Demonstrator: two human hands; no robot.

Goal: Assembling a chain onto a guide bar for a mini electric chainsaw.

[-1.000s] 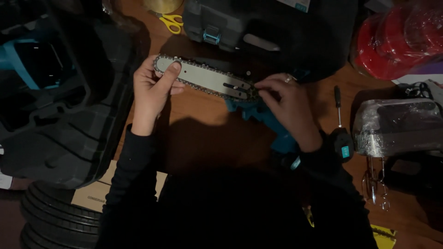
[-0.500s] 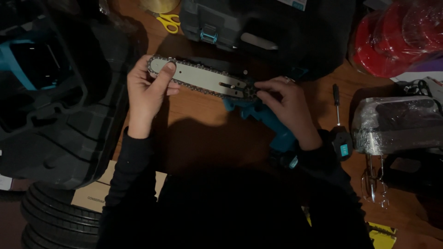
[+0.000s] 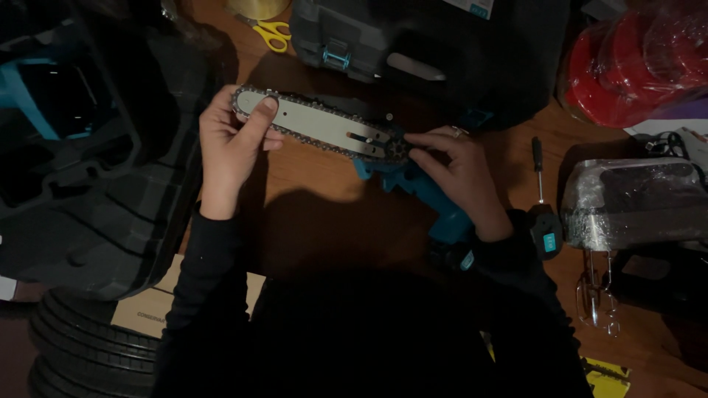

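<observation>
- A dim wooden table (image 3: pixel 317 221) carries tools and cases.
- The left hand (image 3: pixel 230 144) pinches the tip of the guide bar (image 3: pixel 313 121), thumb on top, fingers curled beneath.
- The bar with its chain (image 3: pixel 310 142) lies at centre, running from ten o'clock towards three.
- The right hand (image 3: pixel 457 177) has its fingertips closed on the sprocket (image 3: pixel 397 149), over the blue saw body (image 3: pixel 420 195).
- A screwdriver (image 3: pixel 542 199) lies at three o'clock; yellow scissors (image 3: pixel 273 33) sit at eleven.
</observation>
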